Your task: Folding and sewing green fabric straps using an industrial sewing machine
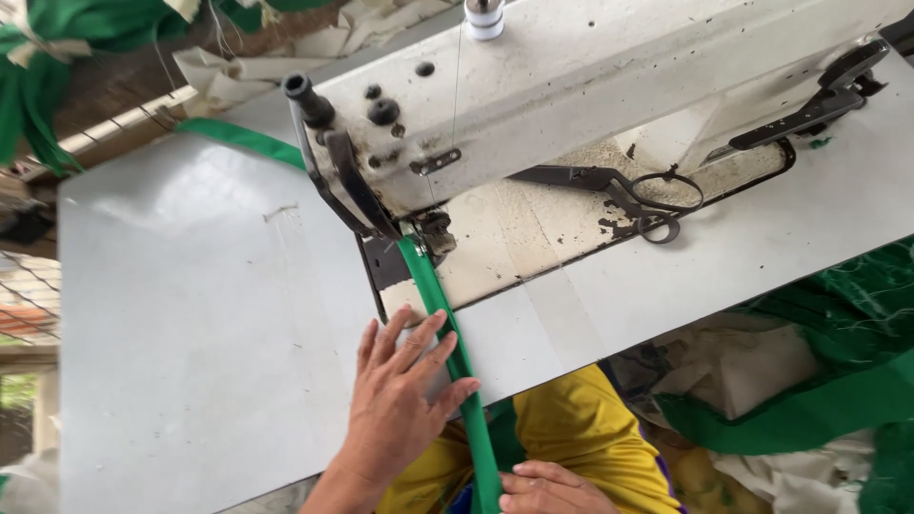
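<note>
The green fabric strip ran in a narrow folded band from under the presser foot of the sewing machine toward the near edge of the table, then dropped off that edge into the person's lap. The left hand lay flat on the table just left of the strip, fingers spread wide and pointing far, with the fingertips touching the strip's left edge; it gripped nothing. The right hand sat low at the near edge of the scene, below the table, with its fingers curled against the strip where it hung down; whether it pinched the strip or only rested against it could not be told. A pair of dark scissors lay on the machine bed to the right of the needle, well apart from both hands. Heaps of green cloth sat at the right, beside the table, and more green cloth hung at the far left. The person's lap was covered in yellow clothing.
</note>
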